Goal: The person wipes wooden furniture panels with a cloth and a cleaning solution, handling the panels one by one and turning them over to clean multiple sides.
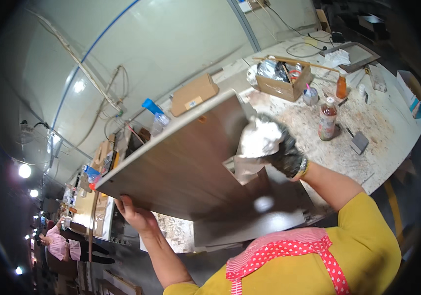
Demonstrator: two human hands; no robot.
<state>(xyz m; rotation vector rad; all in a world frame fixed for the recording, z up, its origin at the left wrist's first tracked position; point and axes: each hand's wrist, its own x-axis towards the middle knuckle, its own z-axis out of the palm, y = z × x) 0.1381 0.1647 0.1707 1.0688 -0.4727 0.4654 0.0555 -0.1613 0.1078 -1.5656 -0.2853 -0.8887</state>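
Note:
A large grey-brown flat panel [181, 167] with a pale edge is tilted up over the worktable. My bare left hand [135, 214] grips its lower left corner, the fingertips curling over the edge. In a black glove, my right hand [289, 155] holds a crumpled white cloth [259, 140] against the panel's right side, where there is a notch-like cutout; the cloth hides part of the fingers. Below the raised panel lies a second grey-brown board [250, 228] with a shiny reflection.
On the stained white worktable [382, 142] stand a drink bottle [327, 118], an orange bottle [341, 86], a dark sanding block [359, 142] and a cardboard box [284, 83] of odds and ends. A closed carton [195, 94] sits behind the panel. Another person [63, 246] is at far left.

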